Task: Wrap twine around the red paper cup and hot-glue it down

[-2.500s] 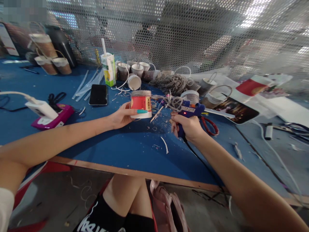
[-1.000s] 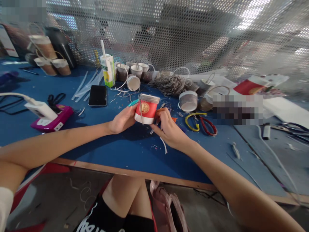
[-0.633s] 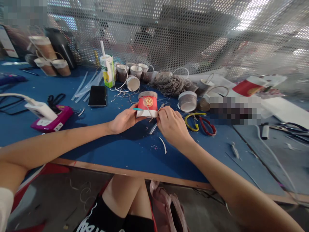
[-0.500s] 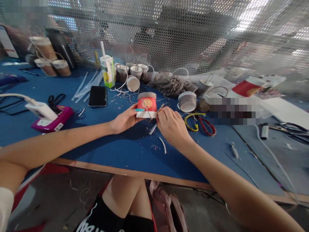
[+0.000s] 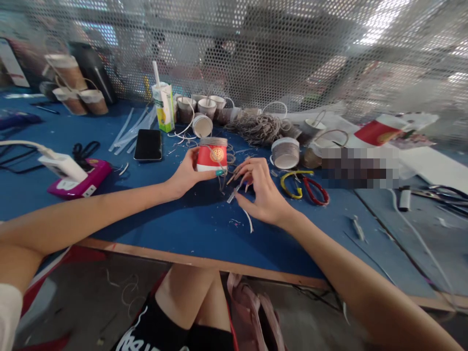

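Observation:
My left hand (image 5: 186,175) is closed around a red and white paper cup (image 5: 209,156) with a gold emblem on its side. Grey cord (image 5: 213,141) is wound in rows about the cup's top end, and a loose length of it hangs down at the right. The left thumb, with a turquoise nail, lies across the cup's lower white part. Just right of the cup, my right hand (image 5: 261,190) has its fingers bent and apart from the thumb, with no thing plainly held. Beneath those fingers lies a short clear strip (image 5: 231,196), and a white curved scrap (image 5: 248,220) is close by.
A grey cord heap (image 5: 256,127) and several cord-wrapped cups (image 5: 285,152) line the back. Yellow-and-red-handled scissors (image 5: 305,187) lie right of my hand. Leftward are a phone (image 5: 147,145), a drink carton (image 5: 163,107) and a purple power strip (image 5: 79,180). Perforated metal sheeting (image 5: 219,53) stands behind.
The cup has shifted slightly left in my left hand, whose thumb now lies across its front. My right hand has come away from the cup, and its fingers have spread.

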Tool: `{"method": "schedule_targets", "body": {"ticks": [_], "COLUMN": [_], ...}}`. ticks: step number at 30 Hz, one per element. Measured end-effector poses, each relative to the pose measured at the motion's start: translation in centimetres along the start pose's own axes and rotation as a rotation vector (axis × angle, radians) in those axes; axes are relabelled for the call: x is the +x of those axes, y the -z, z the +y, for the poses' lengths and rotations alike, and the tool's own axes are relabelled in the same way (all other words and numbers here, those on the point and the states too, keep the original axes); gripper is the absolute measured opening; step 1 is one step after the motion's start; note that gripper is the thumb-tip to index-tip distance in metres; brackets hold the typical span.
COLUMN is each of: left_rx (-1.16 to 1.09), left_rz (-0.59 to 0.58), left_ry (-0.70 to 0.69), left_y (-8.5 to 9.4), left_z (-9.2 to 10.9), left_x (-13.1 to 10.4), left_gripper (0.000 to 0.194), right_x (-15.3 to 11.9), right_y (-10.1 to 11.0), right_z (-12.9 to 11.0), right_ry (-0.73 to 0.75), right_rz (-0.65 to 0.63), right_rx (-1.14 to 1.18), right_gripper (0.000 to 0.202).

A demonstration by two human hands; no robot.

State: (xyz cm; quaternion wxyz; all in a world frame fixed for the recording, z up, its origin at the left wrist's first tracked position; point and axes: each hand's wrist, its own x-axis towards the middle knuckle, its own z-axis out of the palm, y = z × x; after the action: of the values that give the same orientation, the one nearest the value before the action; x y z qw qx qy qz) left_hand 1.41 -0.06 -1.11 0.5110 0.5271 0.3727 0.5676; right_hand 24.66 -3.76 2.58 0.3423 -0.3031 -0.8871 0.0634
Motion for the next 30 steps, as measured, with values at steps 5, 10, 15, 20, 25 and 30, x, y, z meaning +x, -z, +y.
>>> {"method": "schedule_targets", "body": {"ticks": [5, 10, 15, 20, 25, 30], "left_rx": [0.217, 0.199, 0.126, 0.035, -0.015, -0.047], "left_rz": [0.063, -0.024, -0.107, -0.108, -0.104, -0.095], "left_ry": [-0.122, -0.164, -0.126, -0.101, -0.094, -0.085], "left_y": [0.7, 1.0, 0.8, 0.4, 0.4, 0.4], "left_z": [-0.6, -1.0, -0.7, -0.5, -0.5, -0.5], "left_x": [0.2, 0.3, 0.3, 0.0, 0.0, 0.1], "left_gripper": [0.096, 0.101, 0.089, 0.085, 0.083, 0.084], "right_x": [0.0, 0.2, 0.4, 0.3, 0.4, 0.8], "right_y": [-0.1, -0.7, -0.7, -0.6, -0.4, -0.3], "right_z": [-1.6, -2.7, -2.3, -1.7, -1.1, -0.6], "right_ry": [-0.086, -0.213, -0.288, -0.31, -0.367, -0.442], "right_rz": [-0.081, -0.377, -0.316, -0.202, -0.021, 0.246], "right_rx": [0.633, 0.809, 0.945, 0.97, 1.031, 1.035], "right_gripper": [0.031, 0.023, 0.02, 0.021, 0.018, 0.009]}}
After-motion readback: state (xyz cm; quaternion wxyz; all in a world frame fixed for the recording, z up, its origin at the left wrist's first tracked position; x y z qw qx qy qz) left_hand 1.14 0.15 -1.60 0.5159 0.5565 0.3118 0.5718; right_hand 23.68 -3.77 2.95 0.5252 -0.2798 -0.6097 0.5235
